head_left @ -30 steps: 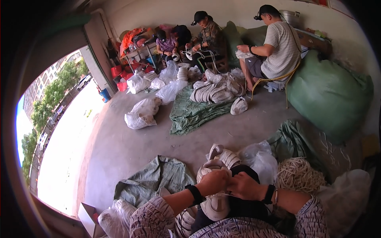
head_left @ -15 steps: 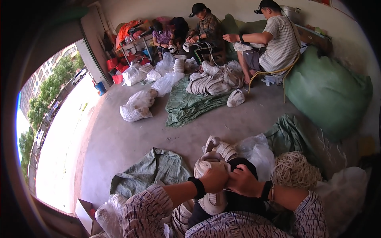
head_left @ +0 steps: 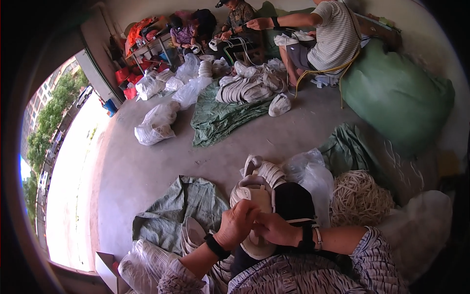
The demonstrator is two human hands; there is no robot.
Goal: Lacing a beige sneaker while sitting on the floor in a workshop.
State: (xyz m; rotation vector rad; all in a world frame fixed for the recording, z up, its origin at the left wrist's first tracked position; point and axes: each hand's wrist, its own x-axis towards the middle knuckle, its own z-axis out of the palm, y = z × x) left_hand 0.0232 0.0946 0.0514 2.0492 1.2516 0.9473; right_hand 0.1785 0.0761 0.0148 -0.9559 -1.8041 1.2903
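Well beyond the grip, to its right, bulges a green sack (head_left: pixel 396 98); nearer on that side rests a tangle of pale cords (head_left: pixel 361 198). A pale shoe (head_left: pixel 258 195) sits directly beneath the grip, its collar on the far side. Above it, a worker's left hand (head_left: pixel 238 224) and right hand (head_left: pixel 278 229) meet, fingers bunched; what they pinch cannot be told. A white lace (head_left: pixel 299 220) runs just beside the right hand. The step appears to be lacing; next likely calls for a steady shoe and an even pull.
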